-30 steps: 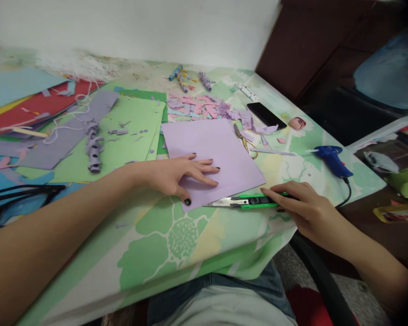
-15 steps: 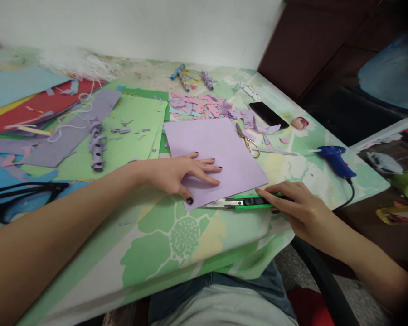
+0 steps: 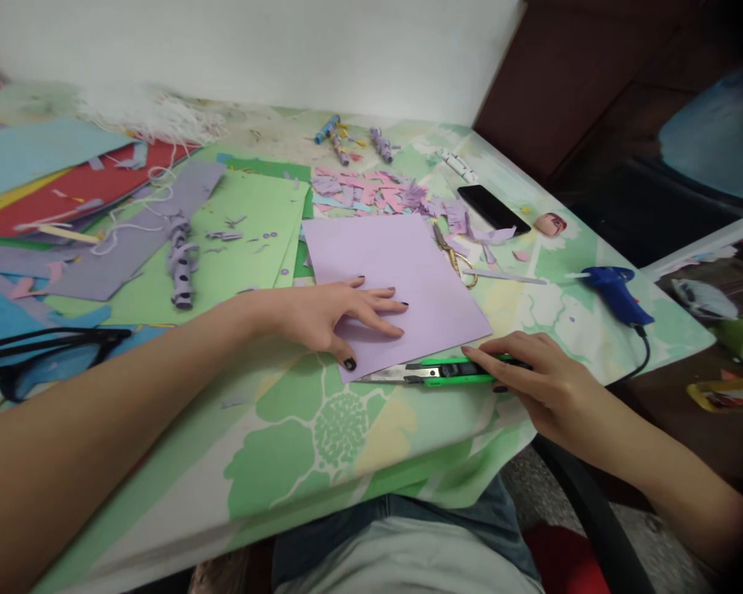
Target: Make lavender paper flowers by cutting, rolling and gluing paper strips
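Note:
A lilac sheet of paper lies flat on the green patterned tablecloth. My left hand rests on the sheet's near left part, fingers spread flat, nails dark. My right hand grips the handle of a green utility knife that lies along the sheet's near edge, its metal blade extended to the left under that edge.
Gold scissors, a black phone, a blue glue gun with its cord and pink-lilac paper scraps lie beyond the sheet. Coloured paper sheets cover the left. Black glasses sit near my left arm.
The knife and my right hand have slid slightly left along the sheet's near edge. My left hand stays pressed on the paper.

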Demonstrator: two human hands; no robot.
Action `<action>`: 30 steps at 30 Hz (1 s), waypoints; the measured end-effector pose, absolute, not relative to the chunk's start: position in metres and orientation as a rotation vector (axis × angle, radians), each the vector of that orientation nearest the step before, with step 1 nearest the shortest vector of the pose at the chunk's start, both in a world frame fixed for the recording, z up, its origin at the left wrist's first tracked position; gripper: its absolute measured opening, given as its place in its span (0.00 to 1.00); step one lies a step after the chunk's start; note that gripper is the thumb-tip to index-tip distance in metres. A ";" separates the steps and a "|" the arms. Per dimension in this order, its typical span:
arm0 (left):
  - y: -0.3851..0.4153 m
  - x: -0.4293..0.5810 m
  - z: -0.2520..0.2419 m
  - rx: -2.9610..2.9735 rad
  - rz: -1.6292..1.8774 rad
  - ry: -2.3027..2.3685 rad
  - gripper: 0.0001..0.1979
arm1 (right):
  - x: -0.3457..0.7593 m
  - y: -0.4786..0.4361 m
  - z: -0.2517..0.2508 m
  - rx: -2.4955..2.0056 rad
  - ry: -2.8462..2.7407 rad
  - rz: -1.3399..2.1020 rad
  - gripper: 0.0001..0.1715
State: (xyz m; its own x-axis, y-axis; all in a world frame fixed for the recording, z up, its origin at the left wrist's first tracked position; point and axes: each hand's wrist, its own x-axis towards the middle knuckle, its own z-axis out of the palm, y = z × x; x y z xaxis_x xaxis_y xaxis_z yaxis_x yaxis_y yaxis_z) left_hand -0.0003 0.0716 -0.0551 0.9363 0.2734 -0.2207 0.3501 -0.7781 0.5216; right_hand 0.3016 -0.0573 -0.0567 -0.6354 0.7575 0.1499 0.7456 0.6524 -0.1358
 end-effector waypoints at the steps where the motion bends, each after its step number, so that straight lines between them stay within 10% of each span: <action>1: 0.072 0.000 -0.055 2.509 -0.177 0.442 0.33 | 0.301 -0.058 -0.056 -1.236 -2.677 0.092 0.36; 30: 0.072 -0.003 -0.056 2.481 -0.139 0.397 0.27 | 0.339 -0.079 -0.056 -1.433 -2.525 0.167 0.28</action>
State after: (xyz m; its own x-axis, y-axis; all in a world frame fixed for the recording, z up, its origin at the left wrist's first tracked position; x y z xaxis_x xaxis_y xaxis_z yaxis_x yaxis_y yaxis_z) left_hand -0.0031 0.0719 -0.0561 0.9493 0.2494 -0.1912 0.3142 -0.7660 0.5608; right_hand 0.3393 -0.0791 -0.0564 -0.4937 0.8575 0.1446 0.8309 0.5142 -0.2124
